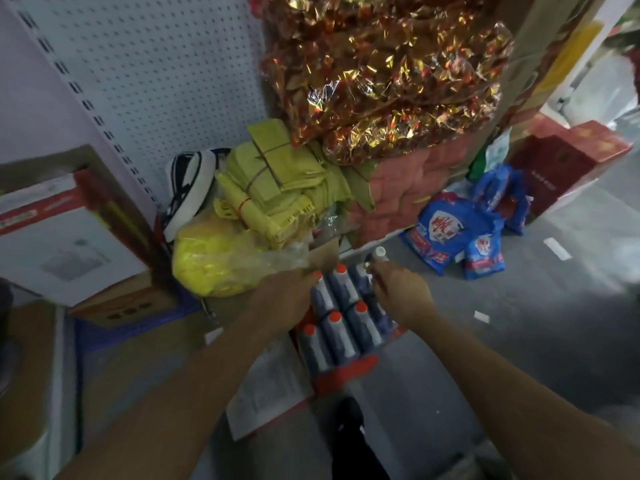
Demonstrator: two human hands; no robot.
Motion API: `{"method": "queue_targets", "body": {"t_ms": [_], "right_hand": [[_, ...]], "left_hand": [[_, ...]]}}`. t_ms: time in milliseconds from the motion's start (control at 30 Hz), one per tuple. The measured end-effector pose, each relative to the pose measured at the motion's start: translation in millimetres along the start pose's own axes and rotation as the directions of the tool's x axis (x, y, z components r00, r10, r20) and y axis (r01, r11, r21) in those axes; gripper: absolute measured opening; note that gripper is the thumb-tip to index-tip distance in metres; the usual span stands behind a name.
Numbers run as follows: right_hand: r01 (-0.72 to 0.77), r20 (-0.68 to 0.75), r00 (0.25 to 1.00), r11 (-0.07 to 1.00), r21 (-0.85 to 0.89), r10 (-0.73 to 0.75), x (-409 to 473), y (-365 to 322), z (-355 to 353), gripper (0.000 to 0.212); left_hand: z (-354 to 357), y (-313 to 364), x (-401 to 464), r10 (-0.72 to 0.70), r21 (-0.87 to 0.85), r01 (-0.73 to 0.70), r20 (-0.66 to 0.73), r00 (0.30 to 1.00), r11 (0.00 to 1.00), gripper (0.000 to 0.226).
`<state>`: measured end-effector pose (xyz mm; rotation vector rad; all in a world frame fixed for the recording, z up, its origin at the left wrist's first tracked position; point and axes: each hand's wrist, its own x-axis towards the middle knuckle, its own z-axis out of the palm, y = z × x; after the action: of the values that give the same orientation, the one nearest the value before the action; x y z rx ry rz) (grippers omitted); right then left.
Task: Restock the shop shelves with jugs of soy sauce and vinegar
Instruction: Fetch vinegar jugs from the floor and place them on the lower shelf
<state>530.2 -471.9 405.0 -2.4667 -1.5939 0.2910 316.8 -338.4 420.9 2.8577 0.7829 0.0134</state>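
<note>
Jugs [341,327] fill a carton [346,374] on grey floor [554,341]; both hands' grips cannot be told.

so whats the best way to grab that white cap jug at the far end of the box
Probably by the neck just under the white cap, from straight above. The white cap jug stands upright in the box with red cap jugs close beside it, so its body looks hard to reach. The right hand is already near it.
</note>
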Motion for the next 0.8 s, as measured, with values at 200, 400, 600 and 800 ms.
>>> {"method": "queue_targets", "body": {"t_ms": [200,400,600,800], "right_hand": [[-0.028,0.236,0.972,0.999,0.045,0.017,87,61,102,0.022],[-0.035,0.377,0.926,0.998,0.057,0.011,135,77,231,0.026],[-0.129,0.437,0.895,0.99,0.065,0.088,176,81,352,0.048],[-0.247,0.444,0.871,0.969,0.026,0.21,195,71,409,0.055]], "left_hand": [[122,-45,72,-0.075,-0.009,0.078,0.195,0.978,0.997,0.04],[245,-96,104,-0.189,-0.11,0.246,0.375,0.908,0.963,0.047],[354,-140,164,-0.233,-0.174,0.345,0.464,0.855,0.922,0.074],[428,-177,221,-0.266,-0.303,0.433,0.463,0.845,0.849,0.075]]}}
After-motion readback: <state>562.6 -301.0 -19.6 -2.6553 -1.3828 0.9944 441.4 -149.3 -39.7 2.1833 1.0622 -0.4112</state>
